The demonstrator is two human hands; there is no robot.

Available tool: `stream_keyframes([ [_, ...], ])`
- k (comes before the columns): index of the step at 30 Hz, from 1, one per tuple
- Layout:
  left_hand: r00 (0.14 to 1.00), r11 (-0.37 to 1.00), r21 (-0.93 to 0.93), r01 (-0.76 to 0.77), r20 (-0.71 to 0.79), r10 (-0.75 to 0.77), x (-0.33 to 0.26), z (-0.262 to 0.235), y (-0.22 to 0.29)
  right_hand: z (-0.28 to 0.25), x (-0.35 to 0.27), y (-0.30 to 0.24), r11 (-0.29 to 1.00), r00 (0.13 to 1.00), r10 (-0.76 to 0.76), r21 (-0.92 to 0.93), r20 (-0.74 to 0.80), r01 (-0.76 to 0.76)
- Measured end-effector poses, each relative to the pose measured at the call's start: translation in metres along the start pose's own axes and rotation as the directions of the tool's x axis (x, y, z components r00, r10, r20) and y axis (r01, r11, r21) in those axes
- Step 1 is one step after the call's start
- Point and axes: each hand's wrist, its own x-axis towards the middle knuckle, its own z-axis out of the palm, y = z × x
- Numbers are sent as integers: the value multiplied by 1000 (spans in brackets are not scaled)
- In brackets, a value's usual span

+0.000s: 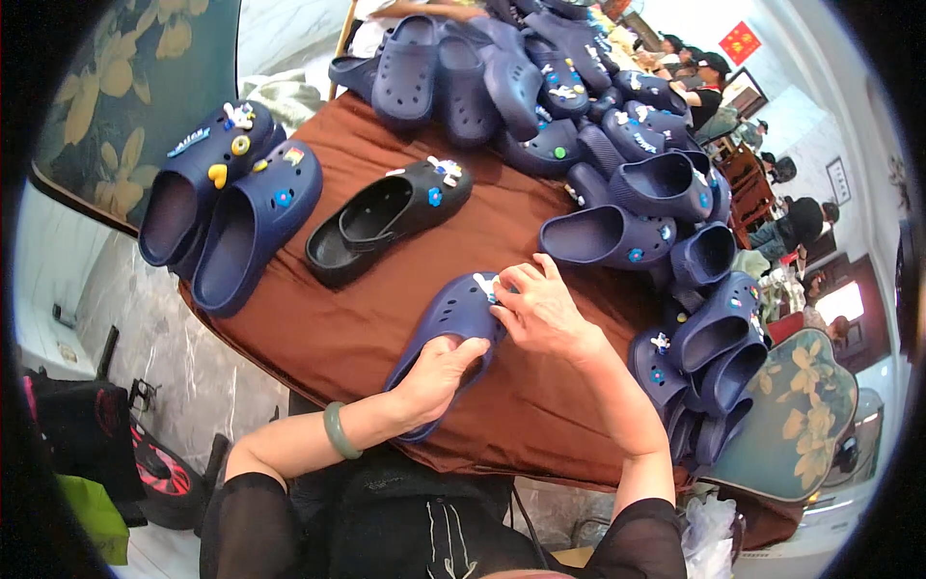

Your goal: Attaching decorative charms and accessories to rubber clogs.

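Note:
A navy clog [449,311] with holes in its upper lies in front of me, its toe pointing away. My left hand [439,379] grips it at the foot opening, thumb over the rim. At the toe, the bent fingers of my right hand [540,311] pinch a small white shoe charm [488,287] against the upper. Part of the charm is hidden by the fingers. Beyond the clog sits a black clog [386,217] with white and blue charms. To its left stands a pair of navy clogs [246,227] with yellow, white and blue charms.
A brown cloth [289,333] covers the table. Navy clogs [666,183] pile up along its far and right sides, many with charms. Chairs with floral backs [125,116] stand at the left and right. Several people [709,87] are in the background at the upper right.

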Motion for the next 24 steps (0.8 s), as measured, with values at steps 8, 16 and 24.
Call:
stream_keyframes([
  [8,993,993,14,113,-40,-112,-33,5,12,40,-23,7,492,899,403,788,172,-371],
  [16,960,968,-72,240,-129,-248,-21,0,3,62,-20,-27,716,844,534,557,-50,-420],
  [24,976,975,-103,195,-80,-204,-26,5,6,62,-31,-22,620,828,553,707,-88,-339],
])
